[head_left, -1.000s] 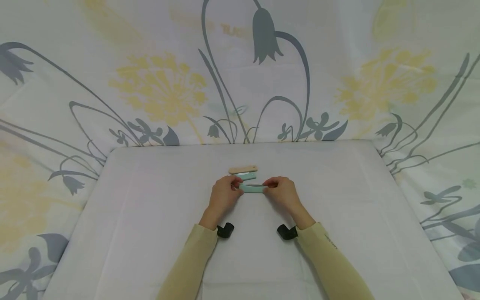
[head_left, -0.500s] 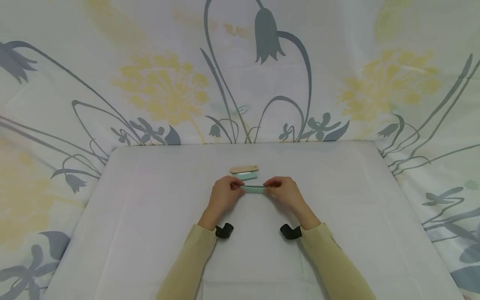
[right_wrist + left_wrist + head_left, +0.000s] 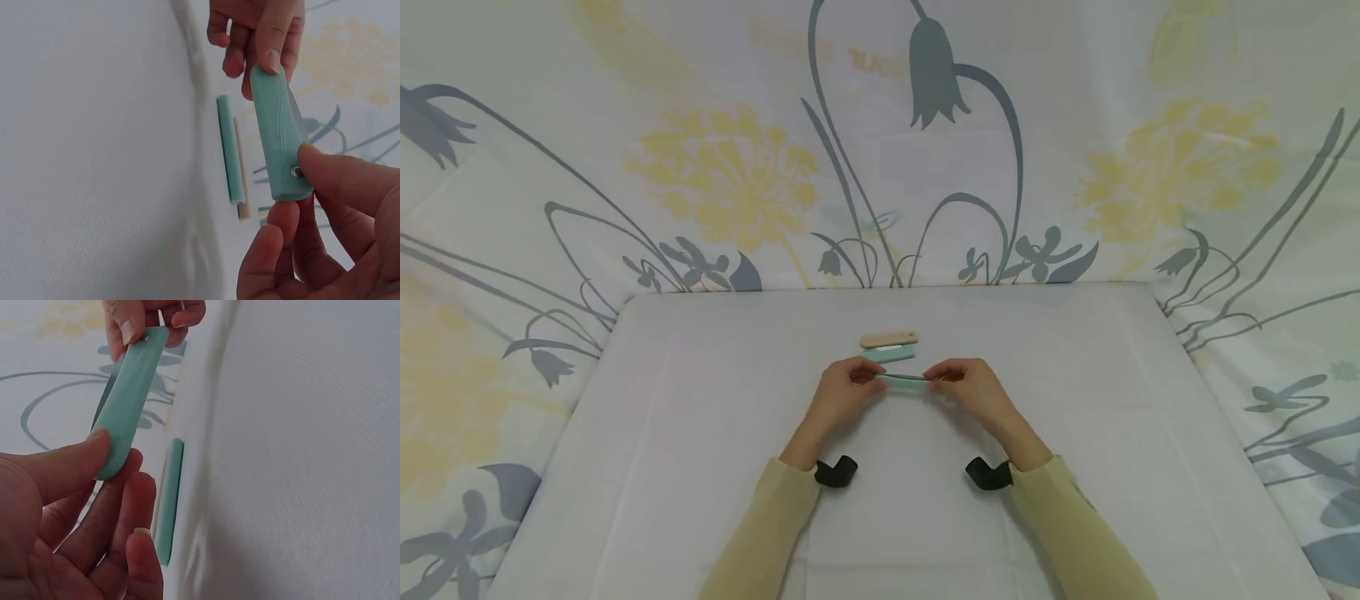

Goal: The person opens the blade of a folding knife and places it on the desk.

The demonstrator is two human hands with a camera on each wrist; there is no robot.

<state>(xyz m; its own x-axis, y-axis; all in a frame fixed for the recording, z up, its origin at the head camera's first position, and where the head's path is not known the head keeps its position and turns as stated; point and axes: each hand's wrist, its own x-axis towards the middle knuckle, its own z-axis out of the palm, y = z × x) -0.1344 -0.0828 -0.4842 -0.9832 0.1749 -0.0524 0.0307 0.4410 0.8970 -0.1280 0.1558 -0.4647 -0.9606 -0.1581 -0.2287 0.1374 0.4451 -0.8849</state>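
A mint-green folding knife (image 3: pixel 272 122) is held up between both hands, its blade folded against the handle with a thin grey edge showing along one side. My left hand (image 3: pixel 842 390) pinches the rounded end between thumb and fingers. At the other end, beside the silver rivet, my right hand (image 3: pixel 973 387) pinches it with thumb and fingertips; the thumb lies by the blade edge in the right wrist view. Just beyond the hands, a second mint-green folding knife (image 3: pixel 891 354) lies on the white table.
A beige folding knife (image 3: pixel 887 339) lies behind the second green one, nearly parallel to it. The white-covered table (image 3: pixel 715 467) ends at a floral-patterned cloth (image 3: pixel 880 167) at the back and sides. Black camera mounts sit at both wrists.
Both hands have drawn slightly nearer the body with the held knife, which shows more edge-on now. More of the second green knife shows. The two knives on the table have stayed put.
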